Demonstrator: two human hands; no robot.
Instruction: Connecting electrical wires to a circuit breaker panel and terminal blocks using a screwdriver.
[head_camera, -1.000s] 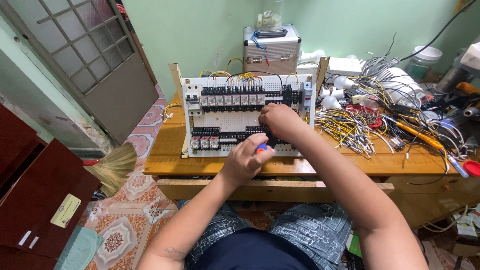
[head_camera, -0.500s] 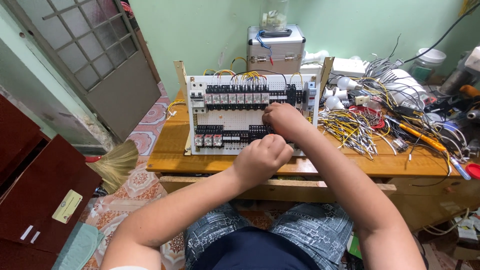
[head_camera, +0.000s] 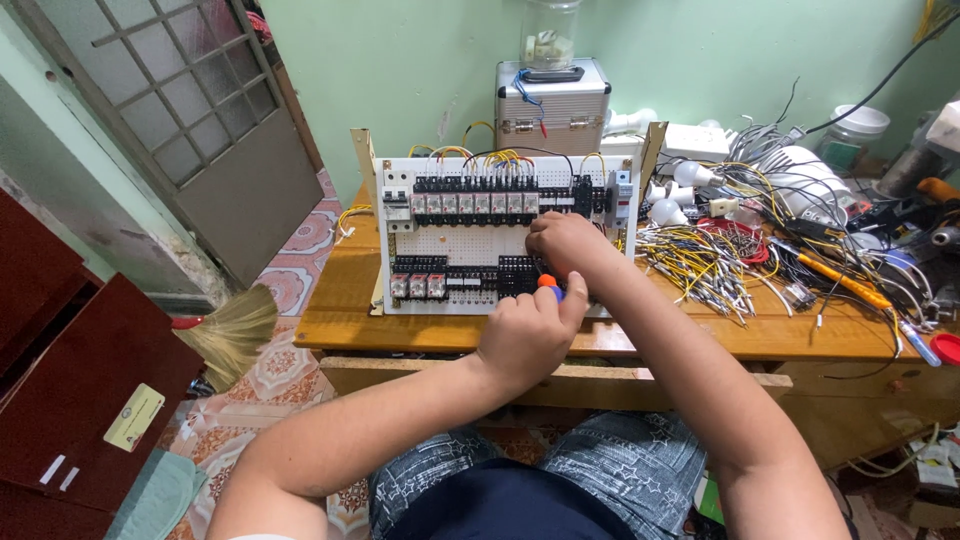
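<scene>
A white perforated panel (head_camera: 470, 245) with rows of black relays and terminal blocks stands tilted on the wooden table (head_camera: 340, 325). My left hand (head_camera: 527, 335) is closed around a screwdriver with a blue and orange handle (head_camera: 548, 287), held against the lower row of black sockets. My right hand (head_camera: 563, 243) rests on the panel just above, fingers curled on the black sockets; what they pinch is hidden.
A pile of yellow and white wires (head_camera: 700, 262) lies right of the panel, with bulbs (head_camera: 668, 212), tools and cables beyond. A metal case (head_camera: 552, 106) with a jar on top stands behind. A broom (head_camera: 230, 330) and dark red cabinet (head_camera: 80, 400) are at the left.
My left hand rose and closed in on the panel's lower right, now gripping the screwdriver upright just under my right hand. My right hand stays put.
</scene>
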